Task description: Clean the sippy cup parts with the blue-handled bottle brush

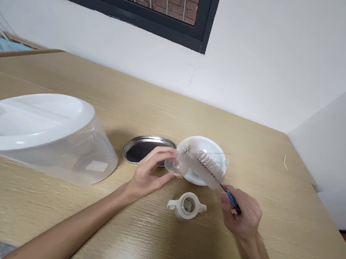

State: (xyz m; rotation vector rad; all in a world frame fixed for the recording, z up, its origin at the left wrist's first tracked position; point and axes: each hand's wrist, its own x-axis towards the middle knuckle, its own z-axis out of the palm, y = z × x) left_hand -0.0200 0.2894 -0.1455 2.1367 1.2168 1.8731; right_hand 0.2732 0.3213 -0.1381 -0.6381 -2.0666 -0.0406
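Observation:
My right hand (pixel 243 213) is closed around the blue handle of a bottle brush (pixel 210 172). The white bristles reach left, and their rounded tip is at a small clear cup-like piece (pixel 171 168). That piece sits between the fingers and thumb of my left hand (pixel 152 171). Bristles hide part of it, so I cannot tell whether the tip is inside or only against it. Below the brush stands a cream two-handled bottle (pixel 187 207) with an open round top. Behind the brush lies a white dish (pixel 204 142), partly covered from view.
A round metal tray (pixel 134 148) lies behind my left hand. At the left is a large translucent container (pixel 94 153) with a white lid (pixel 50 129). A short pale strand (pixel 285 162) is on the right. The wooden table (pixel 87 81) meets the white wall below a window.

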